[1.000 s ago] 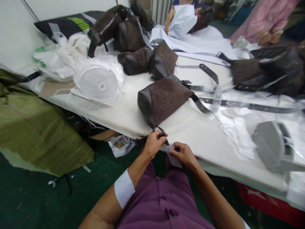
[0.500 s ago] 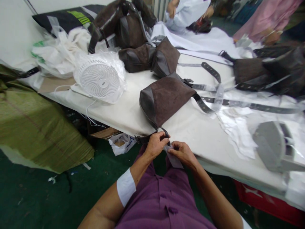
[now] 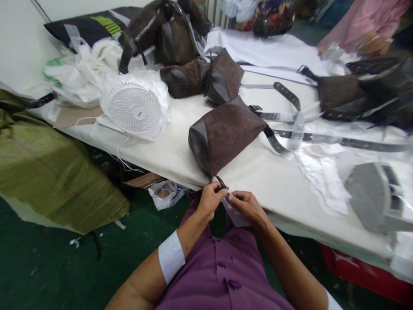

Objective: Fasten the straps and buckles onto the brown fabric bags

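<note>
A dark brown suede-look bag point(image 3: 234, 133) with smooth dark end panels lies on the table, one corner pointing towards me at the front edge. From that corner a narrow dark strap point(image 3: 220, 181) comes down to my left hand point(image 3: 209, 200), whose thumb and fingers pinch it. Close by on the right, my right hand point(image 3: 248, 206) is closed in a pinch on a translucent plastic strip point(image 3: 238, 218), which hangs below the fingers over my lap. The fingertips of both hands nearly meet. Exactly where the strap meets the plastic is hidden by the fingers.
A white fan point(image 3: 135, 107) wrapped in plastic stands on the left of the table point(image 3: 180, 142). More brown bags point(image 3: 224, 79) lie behind. A grey tape dispenser point(image 3: 371, 196) is at the right. Punched straps point(image 3: 371, 146) cross the right side. Co-workers' hands point(image 3: 376, 45) show across the table.
My right hand has come slightly closer to my left, and the strap end has drawn in between the fingers. Across the table, a co-worker has lifted a dark item.
</note>
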Tool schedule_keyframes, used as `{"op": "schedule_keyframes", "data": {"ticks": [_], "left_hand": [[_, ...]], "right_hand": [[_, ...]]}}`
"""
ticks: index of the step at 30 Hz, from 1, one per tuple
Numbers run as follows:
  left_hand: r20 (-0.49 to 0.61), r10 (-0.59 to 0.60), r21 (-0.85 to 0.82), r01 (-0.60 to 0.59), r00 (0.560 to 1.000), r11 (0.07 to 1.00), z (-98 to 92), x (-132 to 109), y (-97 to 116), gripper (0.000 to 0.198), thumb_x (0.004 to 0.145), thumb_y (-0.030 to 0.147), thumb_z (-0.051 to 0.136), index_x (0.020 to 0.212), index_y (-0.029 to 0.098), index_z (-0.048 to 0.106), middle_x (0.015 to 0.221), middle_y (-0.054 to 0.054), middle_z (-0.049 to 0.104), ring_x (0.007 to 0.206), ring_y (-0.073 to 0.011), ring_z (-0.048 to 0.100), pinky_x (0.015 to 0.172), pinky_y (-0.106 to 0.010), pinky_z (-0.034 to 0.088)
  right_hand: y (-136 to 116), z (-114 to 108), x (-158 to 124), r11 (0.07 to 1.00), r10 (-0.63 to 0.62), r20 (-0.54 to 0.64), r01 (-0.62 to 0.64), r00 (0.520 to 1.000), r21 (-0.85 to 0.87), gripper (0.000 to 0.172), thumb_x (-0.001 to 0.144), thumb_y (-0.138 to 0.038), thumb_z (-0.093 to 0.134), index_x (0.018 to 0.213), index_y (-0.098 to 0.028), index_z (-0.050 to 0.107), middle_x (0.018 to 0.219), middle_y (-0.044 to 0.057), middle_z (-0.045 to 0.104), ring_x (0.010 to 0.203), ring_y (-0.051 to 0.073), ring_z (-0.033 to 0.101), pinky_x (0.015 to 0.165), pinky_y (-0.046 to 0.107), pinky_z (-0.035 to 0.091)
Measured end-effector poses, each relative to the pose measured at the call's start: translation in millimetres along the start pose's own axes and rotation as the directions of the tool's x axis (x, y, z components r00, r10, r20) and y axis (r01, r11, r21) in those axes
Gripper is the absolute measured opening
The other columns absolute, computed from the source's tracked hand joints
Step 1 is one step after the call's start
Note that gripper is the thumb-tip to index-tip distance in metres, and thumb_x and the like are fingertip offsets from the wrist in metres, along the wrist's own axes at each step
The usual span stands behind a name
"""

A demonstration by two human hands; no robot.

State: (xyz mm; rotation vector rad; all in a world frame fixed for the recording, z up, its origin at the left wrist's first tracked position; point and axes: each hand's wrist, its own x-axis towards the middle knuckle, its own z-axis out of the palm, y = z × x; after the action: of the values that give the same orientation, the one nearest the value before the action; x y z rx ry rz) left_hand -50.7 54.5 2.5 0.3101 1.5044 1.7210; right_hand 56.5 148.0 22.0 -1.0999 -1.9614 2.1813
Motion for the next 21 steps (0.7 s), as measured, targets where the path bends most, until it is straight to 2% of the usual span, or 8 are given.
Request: {"op": "schedule_keyframes", "data": {"ticks": [6,9,11,13,15,18,21], "left_hand": [[-0.053,-0.207,-0.292,0.183,0.977,0.939,9.4,-7,4,0.018,0.058,0.026,0.071,0.068,0.014,0.06,0.06,0.002,0.056,0.054,-0.0092,0.05,0.056,-0.022,0.038],[-0.066,-0.252,-0.355,0.213,0.965,0.91,14.3,-8,9,0.023,0.056,0.027,0.072,0.071,0.014,0.062,0.063,0.001,0.057,0.055,-0.0096,0.051,0.054,-0.022,0.039],[-0.101,-0.249,-0.373,0.195,0.963,0.907,16.7,-9,10,0.028,0.061,0.033,0.07,0.08,0.014,0.064,0.071,-0.002,0.061,0.061,-0.0116,0.055,0.055,-0.022,0.041],[-0.132,-0.225,-0.386,0.159,0.966,0.909,18.5,-11,10,0.032,0.068,0.04,0.064,0.088,0.015,0.064,0.08,-0.004,0.063,0.069,-0.0135,0.058,0.057,-0.023,0.043],[-0.139,-0.199,-0.395,0.131,0.97,0.909,19.9,-15,10,0.032,0.072,0.04,0.06,0.092,0.016,0.063,0.085,-0.005,0.064,0.073,-0.0141,0.059,0.06,-0.023,0.044],[-0.161,-0.213,-0.401,0.134,0.964,0.906,22.5,-19,9,0.03,0.071,0.032,0.059,0.096,0.015,0.063,0.087,-0.006,0.066,0.075,-0.0143,0.061,0.064,-0.024,0.045],[-0.219,-0.274,-0.46,0.149,0.936,0.875,27.9,-17,10,0.028,0.068,0.024,0.059,0.094,0.015,0.063,0.081,-0.006,0.066,0.069,-0.0139,0.06,0.06,-0.023,0.043]], "right_hand": [[6,3,2,0.998,0.031,-0.044,-0.029,0.999,0.052,0.029,0.069,-0.042,0.066,0.068,-0.013,0.061,0.051,-0.003,0.05,0.043,0.008,0.04,0.042,0.02,0.027],[6,4,4,0.998,0.028,-0.074,-0.024,0.997,0.057,0.031,0.07,-0.043,0.064,0.072,-0.012,0.063,0.053,-0.001,0.054,0.043,0.009,0.042,0.042,0.021,0.029],[2,4,8,1.0,0.008,-0.108,-0.006,0.994,0.021,0.033,0.072,-0.045,0.061,0.073,-0.012,0.065,0.054,0.0,0.055,0.045,0.01,0.044,0.043,0.022,0.03],[-6,3,14,0.996,-0.036,-0.135,0.025,0.99,-0.086,0.035,0.074,-0.046,0.057,0.072,-0.012,0.067,0.055,0.001,0.057,0.047,0.012,0.045,0.044,0.022,0.031],[-15,2,20,0.963,-0.116,-0.159,0.071,0.98,-0.262,0.035,0.076,-0.045,0.054,0.068,-0.013,0.067,0.055,0.001,0.056,0.049,0.012,0.046,0.046,0.023,0.031],[-28,0,31,0.855,-0.254,-0.185,0.13,0.95,-0.503,0.036,0.078,-0.042,0.05,0.061,-0.014,0.065,0.051,0.0,0.051,0.051,0.011,0.044,0.048,0.023,0.029],[-35,0,44,0.789,-0.318,-0.188,0.149,0.929,-0.596,0.035,0.078,-0.038,0.047,0.057,-0.014,0.063,0.048,-0.002,0.045,0.05,0.01,0.041,0.049,0.023,0.026]]}}
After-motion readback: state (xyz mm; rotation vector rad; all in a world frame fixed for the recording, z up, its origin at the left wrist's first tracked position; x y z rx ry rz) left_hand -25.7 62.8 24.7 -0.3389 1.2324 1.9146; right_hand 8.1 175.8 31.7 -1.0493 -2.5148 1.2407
